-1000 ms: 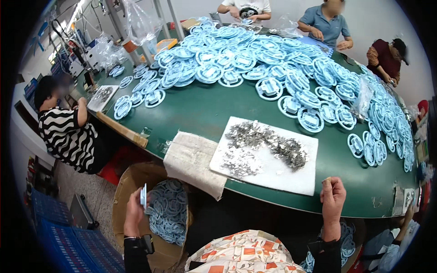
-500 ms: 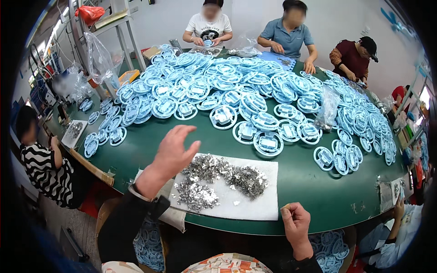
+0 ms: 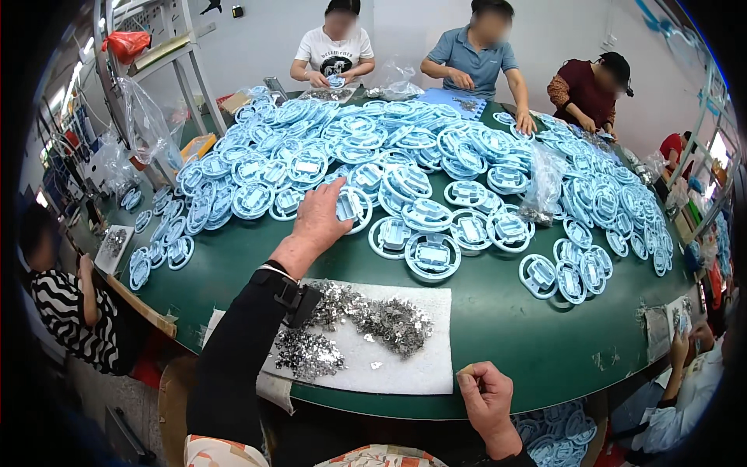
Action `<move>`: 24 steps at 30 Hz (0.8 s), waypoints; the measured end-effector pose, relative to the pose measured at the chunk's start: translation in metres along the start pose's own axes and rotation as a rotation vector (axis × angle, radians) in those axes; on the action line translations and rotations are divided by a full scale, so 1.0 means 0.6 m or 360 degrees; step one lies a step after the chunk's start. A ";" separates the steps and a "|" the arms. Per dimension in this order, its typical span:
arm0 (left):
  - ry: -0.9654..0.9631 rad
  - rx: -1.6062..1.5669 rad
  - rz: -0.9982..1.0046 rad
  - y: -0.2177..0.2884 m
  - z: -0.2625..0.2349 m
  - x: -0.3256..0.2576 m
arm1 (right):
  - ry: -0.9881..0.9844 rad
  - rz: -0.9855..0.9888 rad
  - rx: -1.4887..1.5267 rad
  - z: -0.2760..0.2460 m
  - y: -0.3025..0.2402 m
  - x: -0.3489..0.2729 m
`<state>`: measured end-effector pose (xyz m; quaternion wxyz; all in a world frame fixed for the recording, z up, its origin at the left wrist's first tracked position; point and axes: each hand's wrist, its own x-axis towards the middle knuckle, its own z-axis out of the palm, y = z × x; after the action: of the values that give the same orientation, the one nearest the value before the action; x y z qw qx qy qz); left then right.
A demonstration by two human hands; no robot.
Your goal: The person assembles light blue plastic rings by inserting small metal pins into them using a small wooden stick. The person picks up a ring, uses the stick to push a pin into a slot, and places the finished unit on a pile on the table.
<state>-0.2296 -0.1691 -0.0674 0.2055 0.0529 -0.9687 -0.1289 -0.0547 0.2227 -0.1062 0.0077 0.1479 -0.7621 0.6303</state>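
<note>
My left hand [image 3: 321, 220] reaches out over the green table [image 3: 498, 327] and rests its fingers on a light blue round plastic part [image 3: 352, 206] at the near edge of a big heap of such parts [image 3: 405, 156]. My right hand [image 3: 486, 393] stays at the table's near edge, fingers curled in a loose fist with a small yellowish bit at the fingertips. Between my arms lies a white sheet [image 3: 405, 366] carrying a pile of small shiny metal pieces [image 3: 381, 319].
Three people sit at the far side of the table working on blue parts. A person in a striped top [image 3: 66, 303] sits at the left, another person [image 3: 685, 366] at the right. A clear plastic bag [image 3: 541, 183] stands among the parts. A metal rack [image 3: 148, 86] rises at the back left.
My left hand has stretched farther forward, from above the metal pieces to the blue parts. A second ago it was down by a box below the table edge. The right hand stayed at the table's near edge.
</note>
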 end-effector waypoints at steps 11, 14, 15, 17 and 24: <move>0.0063 -0.0422 0.0961 0.202 -0.182 -0.191 | -0.0034 0.0038 0.0368 0.000 -0.025 0.009; -0.0029 -0.0600 0.1017 0.237 -0.191 -0.248 | -0.0059 0.0068 0.0618 0.019 -0.076 0.024; -0.0036 -0.0619 0.1057 0.243 -0.197 -0.263 | -0.0114 0.0134 0.0743 0.025 -0.093 0.028; -0.0071 -0.0605 0.1080 0.248 -0.203 -0.296 | -0.0244 0.0279 0.0906 0.023 -0.106 0.026; -0.0158 -0.1355 0.0410 0.220 -0.187 -0.372 | -0.0405 0.0571 0.1001 0.000 -0.071 -0.022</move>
<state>0.0131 -0.0331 -0.0186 0.1766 -0.1636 -0.8367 -0.4918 -0.0321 0.2188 -0.0681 -0.2429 0.0844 -0.5402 0.8013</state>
